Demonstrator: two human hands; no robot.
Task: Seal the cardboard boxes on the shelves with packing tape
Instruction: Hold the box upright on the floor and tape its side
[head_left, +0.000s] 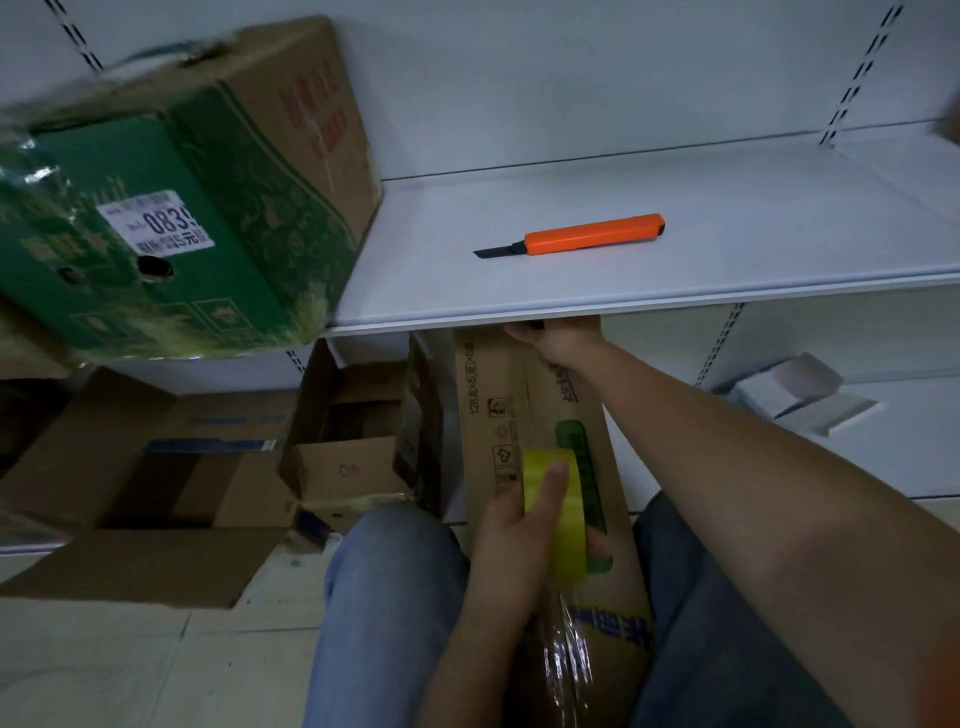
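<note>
Cardboard box (540, 415) stands between your knees, at 6 o'clock below shelf (623, 291). Left hand (524, 525) grips tape roll (558, 514); right hand (558, 335) clamps box's far end. Keep strip taut, press flat (film near 6 o'clock already wrinkling). Knife (582, 236) waits on shelf, 12 o'clock.

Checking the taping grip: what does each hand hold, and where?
Left hand grips the tape roll across its outer band. Right hand grips the box at its far top edge.
</note>
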